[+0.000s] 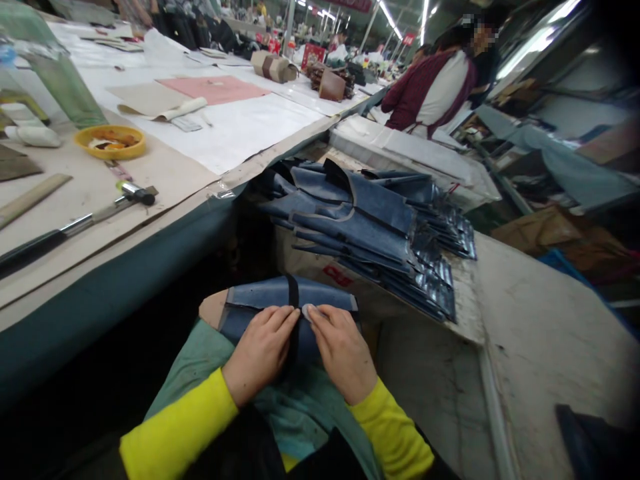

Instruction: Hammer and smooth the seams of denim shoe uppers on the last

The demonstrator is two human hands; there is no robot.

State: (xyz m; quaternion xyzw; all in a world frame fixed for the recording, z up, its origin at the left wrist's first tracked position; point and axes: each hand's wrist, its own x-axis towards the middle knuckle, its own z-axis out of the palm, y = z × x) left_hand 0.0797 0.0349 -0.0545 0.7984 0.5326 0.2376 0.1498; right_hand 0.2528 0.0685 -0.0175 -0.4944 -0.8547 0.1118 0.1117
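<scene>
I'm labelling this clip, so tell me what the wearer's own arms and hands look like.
The bright yellow sleeves are plain and close-fitting, with some creases. The left hand and right hand are both bare, without gloves; no ring or watch shows.

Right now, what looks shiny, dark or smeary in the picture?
In the head view, ceiling lights glare white and the stacked blue pieces shine; also in the head view, under the table is nearly black, things far right look smeared, and the left hand and right hand look clearer.
</scene>
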